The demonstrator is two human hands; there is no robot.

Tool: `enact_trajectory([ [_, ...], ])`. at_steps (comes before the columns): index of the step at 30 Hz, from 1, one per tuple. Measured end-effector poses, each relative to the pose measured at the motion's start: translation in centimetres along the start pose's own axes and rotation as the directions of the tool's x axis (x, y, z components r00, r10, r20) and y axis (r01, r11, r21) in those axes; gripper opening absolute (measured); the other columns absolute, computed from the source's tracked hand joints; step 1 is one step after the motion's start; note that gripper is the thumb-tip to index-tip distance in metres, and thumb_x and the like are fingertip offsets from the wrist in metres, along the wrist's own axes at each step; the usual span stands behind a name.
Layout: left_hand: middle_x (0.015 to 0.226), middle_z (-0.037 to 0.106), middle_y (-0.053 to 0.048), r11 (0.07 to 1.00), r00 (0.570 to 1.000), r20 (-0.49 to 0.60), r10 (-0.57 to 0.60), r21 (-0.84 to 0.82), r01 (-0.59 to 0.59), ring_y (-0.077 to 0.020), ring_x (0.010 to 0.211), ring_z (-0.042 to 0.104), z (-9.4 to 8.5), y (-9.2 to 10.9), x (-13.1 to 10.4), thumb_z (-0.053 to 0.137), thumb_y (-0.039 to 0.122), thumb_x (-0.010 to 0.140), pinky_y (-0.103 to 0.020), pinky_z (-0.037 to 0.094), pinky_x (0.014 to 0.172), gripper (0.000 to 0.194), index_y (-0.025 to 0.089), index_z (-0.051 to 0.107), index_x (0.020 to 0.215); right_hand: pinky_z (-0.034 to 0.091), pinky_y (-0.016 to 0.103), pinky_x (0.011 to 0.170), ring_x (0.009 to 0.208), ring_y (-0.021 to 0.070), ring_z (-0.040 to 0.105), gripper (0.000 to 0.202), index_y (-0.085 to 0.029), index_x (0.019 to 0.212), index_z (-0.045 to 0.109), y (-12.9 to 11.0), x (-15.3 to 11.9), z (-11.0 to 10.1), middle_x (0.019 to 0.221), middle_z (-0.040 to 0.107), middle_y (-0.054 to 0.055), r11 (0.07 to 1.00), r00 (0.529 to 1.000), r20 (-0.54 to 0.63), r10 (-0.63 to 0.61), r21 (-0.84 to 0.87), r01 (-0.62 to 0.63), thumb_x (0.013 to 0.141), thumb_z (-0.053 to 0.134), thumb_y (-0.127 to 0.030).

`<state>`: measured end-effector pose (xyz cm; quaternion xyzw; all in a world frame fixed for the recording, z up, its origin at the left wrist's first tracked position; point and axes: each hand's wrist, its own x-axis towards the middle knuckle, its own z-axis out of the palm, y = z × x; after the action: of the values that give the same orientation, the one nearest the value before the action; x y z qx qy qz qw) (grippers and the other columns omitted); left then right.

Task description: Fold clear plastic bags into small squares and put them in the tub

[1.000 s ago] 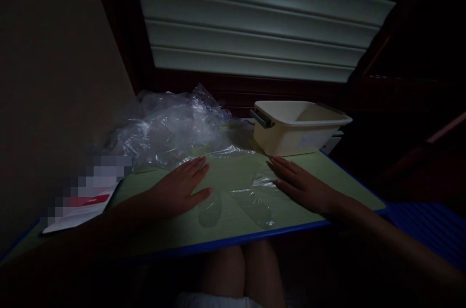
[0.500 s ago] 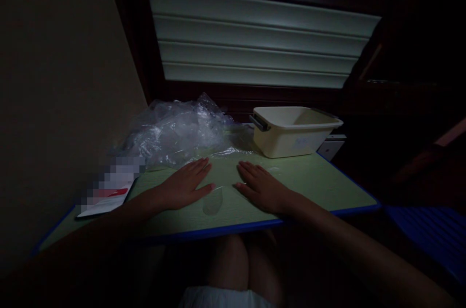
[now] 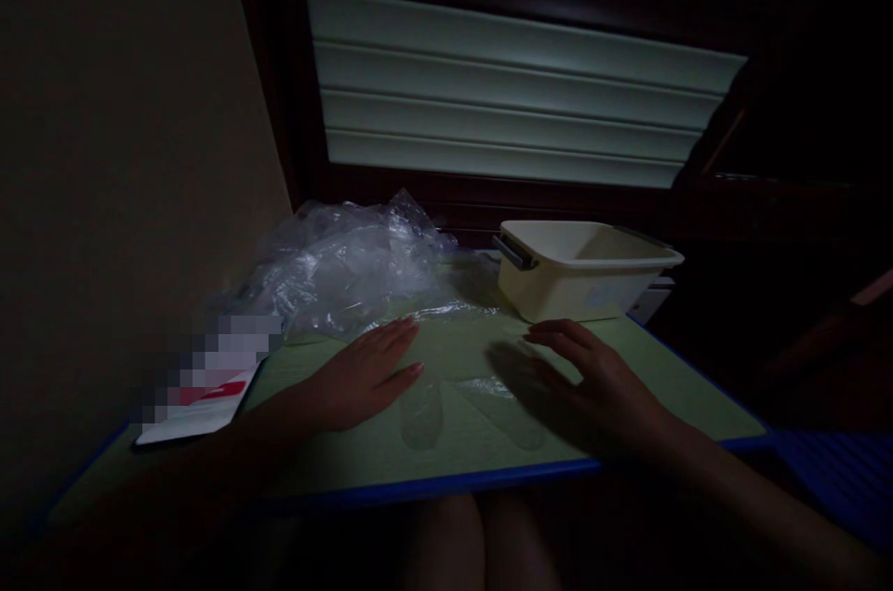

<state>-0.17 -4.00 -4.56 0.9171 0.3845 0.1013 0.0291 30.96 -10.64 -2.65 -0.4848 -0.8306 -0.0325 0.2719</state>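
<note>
Left hand (image 3: 364, 377), grip wide, and right hand (image 3: 601, 379), grip loosely curved, flanked clear film (image 3: 500, 405) at six o'clock.

Film heap (image 3: 355, 265) lay on table (image 3: 662, 409), left of bin (image 3: 568, 295). Left hand (image 3: 366, 377) was before heap, right hand (image 3: 606, 382) before bin.

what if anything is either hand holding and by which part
Nothing, as far as this dark view shows: the left hand is flat, palm down, and the right hand curves above the green tabletop, grasping nothing visible.
</note>
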Motion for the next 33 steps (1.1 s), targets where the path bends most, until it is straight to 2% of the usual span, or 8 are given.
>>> enact_trajectory([
  [2, 0.153, 0.034, -0.014, 1.0, 0.999, -0.031, -0.005, -0.008, 0.005, -0.0222, 0.14, 0.034, 0.1, 0.1, 0.0, 0.025, 0.048, 0.101, -0.037, 0.028, 0.115, 0.059, 0.01, 0.035, 0.146, 0.053, 0.035, 0.077, 0.089, 0.0226, 0.064, 0.026, -0.013, 0.108, 0.065, -2.3, 2.3, -0.4, 0.098, 0.067, 0.015, 0.973, 0.97, 0.102, -0.221, 0.091, 0.212, 0.096, 0.044, -0.02],
  [5, 0.149, 0.041, -0.017, 1.0, 0.997, -0.075, 0.0, -0.006, 0.0, -0.0254, 0.138, 0.038, 0.4, 0.2, 0.0, 0.031, 0.039, 0.101, -0.041, 0.031, 0.114, 0.053, 0.007, 0.04, 0.142, 0.051, 0.031, 0.071, 0.079, 0.0196, 0.062, 0.016, -0.013, 0.094, 0.069, -5.3, 5.9, -0.3, 0.088, 0.066, 0.01, 0.897, 0.826, 0.35, -0.442, 0.197, 0.396, 0.092, 0.053, -0.017],
  [10, 0.145, 0.046, -0.02, 0.997, 0.988, -0.134, 0.076, 0.02, -0.074, -0.0291, 0.135, 0.042, 0.7, 0.0, -0.2, 0.044, 0.03, 0.096, -0.046, 0.036, 0.112, 0.045, 0.008, 0.048, 0.135, 0.05, 0.029, 0.08, 0.088, 0.0196, 0.063, 0.015, -0.013, 0.095, 0.068, -6.2, 8.9, 1.7, 0.097, 0.066, 0.009, 0.856, 0.709, 0.486, -0.51, 0.366, 0.365, 0.082, 0.071, -0.018],
  [15, 0.14, 0.051, -0.021, 0.991, 0.973, -0.189, 0.131, 0.041, -0.125, -0.0299, 0.132, 0.046, 0.5, 0.3, -0.4, 0.05, 0.027, 0.094, -0.045, 0.039, 0.11, 0.042, 0.008, 0.051, 0.132, 0.048, 0.027, 0.074, 0.08, 0.0162, 0.059, 0.009, -0.013, 0.084, 0.065, -4.9, 7.9, 3.4, 0.085, 0.063, 0.007, 0.82, 0.812, 0.34, -0.474, 0.507, 0.267, 0.086, 0.056, -0.009],
  [22, 0.142, 0.048, -0.019, 0.99, 0.939, -0.323, 0.115, -0.037, -0.134, -0.0293, 0.131, 0.046, 0.6, 0.4, -0.1, 0.051, 0.021, 0.093, -0.044, 0.047, 0.104, 0.036, 0.014, 0.048, 0.127, 0.046, 0.027, 0.072, 0.08, 0.017, 0.056, 0.013, -0.012, 0.086, 0.063, -4.7, 7.3, 3.5, 0.086, 0.062, 0.009, 0.834, 0.82, 0.37, -0.436, 0.509, 0.214, 0.088, 0.051, -0.009],
  [26, 0.116, 0.062, -0.01, 0.965, 0.865, -0.461, 0.197, -0.066, -0.255, -0.0235, 0.113, 0.057, 0.0, 0.0, 0.0, 0.041, 0.003, 0.08, -0.043, 0.046, 0.102, 0.034, 0.018, 0.051, 0.11, 0.045, 0.027, 0.073, 0.079, 0.0164, 0.056, 0.01, -0.014, 0.086, 0.06, -4.5, 7.2, 3.4, 0.086, 0.06, 0.007, 0.83, 0.84, 0.382, -0.386, 0.541, 0.135, 0.087, 0.052, -0.009],
  [29, 0.09, 0.061, -0.003, 0.941, 0.889, -0.389, 0.243, -0.127, -0.313, -0.0197, 0.088, 0.059, -0.6, 0.0, -0.1, 0.039, -0.001, 0.067, -0.043, 0.047, 0.095, 0.034, 0.019, 0.052, 0.091, 0.045, 0.026, 0.073, 0.08, 0.0154, 0.056, 0.009, -0.016, 0.086, 0.057, -4.5, 7.1, 3.1, 0.087, 0.059, 0.005, 0.817, 0.85, 0.416, -0.322, 0.576, 0.027, 0.086, 0.052, -0.009],
  [33, 0.097, 0.056, -0.005, 0.917, 0.914, -0.325, 0.244, -0.228, -0.327, -0.0197, 0.09, 0.054, -1.3, 0.5, -0.6, 0.041, -0.002, 0.064, -0.034, 0.048, 0.083, 0.038, 0.019, 0.051, 0.094, 0.043, 0.024, 0.069, 0.076, 0.0137, 0.053, 0.009, -0.019, 0.086, 0.052, -4.5, 7.1, 2.9, 0.084, 0.057, 0.001, 0.781, 0.848, 0.47, -0.243, 0.613, -0.116, 0.089, 0.048, -0.012],
])
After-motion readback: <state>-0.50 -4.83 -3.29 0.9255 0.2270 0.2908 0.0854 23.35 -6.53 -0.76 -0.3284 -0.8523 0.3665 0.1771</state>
